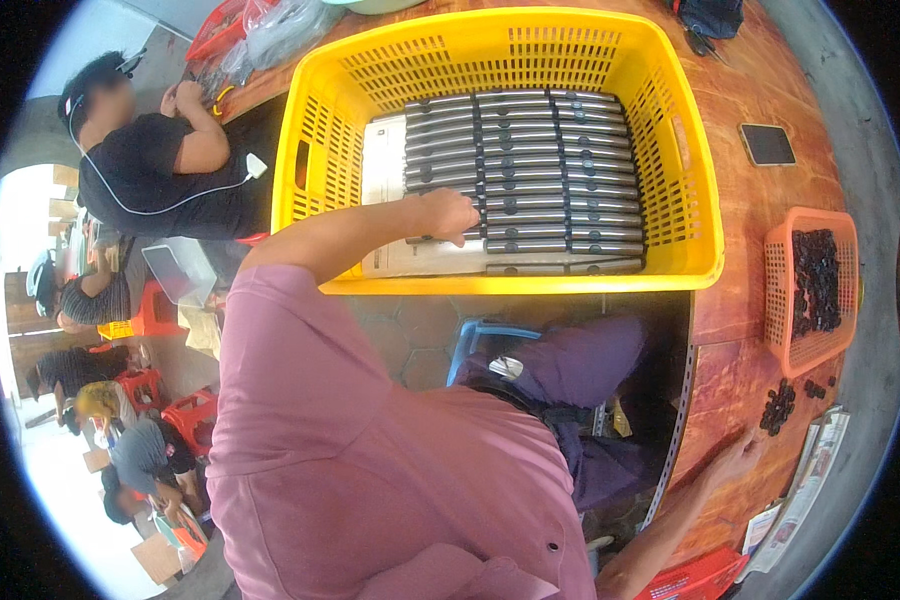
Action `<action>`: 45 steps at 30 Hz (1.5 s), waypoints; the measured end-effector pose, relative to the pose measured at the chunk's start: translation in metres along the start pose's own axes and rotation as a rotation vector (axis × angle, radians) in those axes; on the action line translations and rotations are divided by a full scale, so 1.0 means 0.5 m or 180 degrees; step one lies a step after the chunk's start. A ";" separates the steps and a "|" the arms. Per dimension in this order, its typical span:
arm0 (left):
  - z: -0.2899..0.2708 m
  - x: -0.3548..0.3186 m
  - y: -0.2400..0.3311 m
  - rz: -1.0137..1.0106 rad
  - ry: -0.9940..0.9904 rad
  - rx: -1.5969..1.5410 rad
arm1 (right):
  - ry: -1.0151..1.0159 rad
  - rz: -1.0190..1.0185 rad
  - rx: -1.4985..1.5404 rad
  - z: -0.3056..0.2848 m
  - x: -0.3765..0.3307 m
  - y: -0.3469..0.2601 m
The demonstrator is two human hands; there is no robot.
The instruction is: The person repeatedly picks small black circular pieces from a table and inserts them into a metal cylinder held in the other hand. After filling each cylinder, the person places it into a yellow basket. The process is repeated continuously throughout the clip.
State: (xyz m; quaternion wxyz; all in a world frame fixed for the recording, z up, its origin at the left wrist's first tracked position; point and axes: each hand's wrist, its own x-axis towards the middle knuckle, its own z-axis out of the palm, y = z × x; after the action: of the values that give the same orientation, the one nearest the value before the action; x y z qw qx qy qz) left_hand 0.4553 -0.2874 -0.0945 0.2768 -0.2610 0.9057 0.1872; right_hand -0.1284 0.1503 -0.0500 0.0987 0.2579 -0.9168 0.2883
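My left hand (448,216) reaches into a large yellow plastic basket (510,285), its fingers curled closed against the left column of shiny metal tubes (525,200). Whether it grips one of them is hidden by the hand. The tubes lie in three columns of several rows, with dark bands at their ends, over a pale flat sheet (382,190). Far to the right, my right hand (738,458) is low over the wooden table beside a small heap of little black parts (778,407). Its fingers look drawn together; what they hold, if anything, is too small to see.
An orange basket (782,310) of black parts (816,280) and a phone (768,145) occupy the right of the table (730,230). A red basket (695,580) is at the lower right. On the left a seated person (160,150) works; others sit farther off among red stools (155,310).
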 end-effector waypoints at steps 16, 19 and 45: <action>-0.117 -0.047 -0.009 -0.0518 0.0667 -0.0481 | -0.0199 0.0315 0.0645 -0.004 -0.020 -0.038; -0.194 -0.068 0.012 -0.0145 0.1384 -0.0629 | 0.0239 -0.0150 0.1067 0.007 -0.033 -0.069; -0.228 0.257 0.895 0.2789 0.2132 -0.1661 | 0.1142 0.0569 -0.0034 -0.468 -0.235 -0.020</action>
State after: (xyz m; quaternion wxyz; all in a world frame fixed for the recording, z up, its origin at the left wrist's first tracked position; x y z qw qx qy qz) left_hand 0.0600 -0.0345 0.0041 -0.1989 0.0321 0.8909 0.4071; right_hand -0.0159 0.3279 0.1063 0.2359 0.1195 -0.9053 0.3323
